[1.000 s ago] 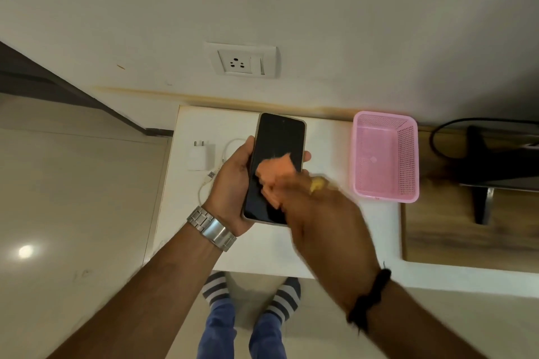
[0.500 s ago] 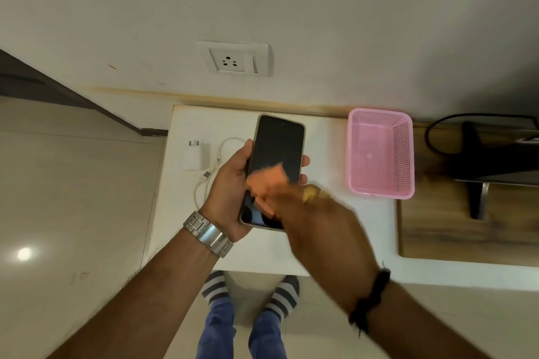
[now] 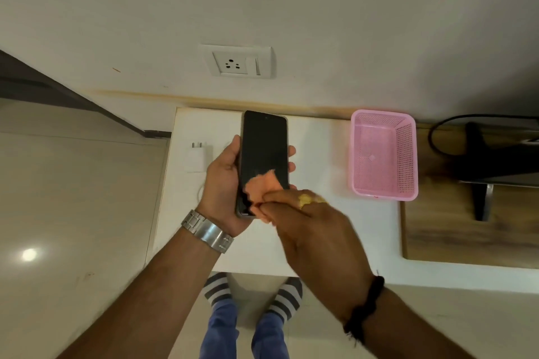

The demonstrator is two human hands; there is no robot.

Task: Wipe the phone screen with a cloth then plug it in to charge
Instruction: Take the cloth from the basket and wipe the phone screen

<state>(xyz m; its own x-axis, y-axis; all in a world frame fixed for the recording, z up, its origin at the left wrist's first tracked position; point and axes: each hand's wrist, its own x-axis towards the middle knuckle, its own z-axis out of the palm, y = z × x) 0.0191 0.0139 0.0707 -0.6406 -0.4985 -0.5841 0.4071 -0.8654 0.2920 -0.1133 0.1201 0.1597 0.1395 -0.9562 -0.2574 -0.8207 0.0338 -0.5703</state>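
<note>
head view, looking down over a white table [image 3: 262, 248] set against a pale wall.

left hand [image 3: 223, 183], centre of frame: holds the phone [image 3: 264, 151] above the table, thumb along its left edge, fingertips showing past its right edge. fingers clamped around the body. phone screen is dark and faces up, long axis running toward the top of the frame. a metal watch [image 3: 207, 231] sits on that wrist.

right hand [image 3: 315, 230], lower centre-right: fingers bunched together, pinching an orange cloth [image 3: 262, 188] and pressing it on the lower part of the screen. cloth covers the lower right of the glass; the hand is slightly blurred. a yellow ring [image 3: 308, 200] on one finger, a black band [image 3: 364, 304] on the wrist.

on the table, left of the phone: white charger adapter [image 3: 196, 158] lying flat, pins toward the wall. a bit of white cable [image 3: 200, 191] shows just below it, mostly hidden behind the left hand; cannot tell where it ends.

upper centre, on the wall: white socket [image 3: 236, 62] with a switch, nothing plugged in.

right of the phone, near the wall: pink mesh basket [image 3: 407, 154], apart from both hands.

far right: wooden surface [image 3: 455, 236] with a dark stand [image 3: 481, 166] and black cord.

bottom centre: striped socks [image 3: 217, 290] and blue trousers on the floor.
</note>
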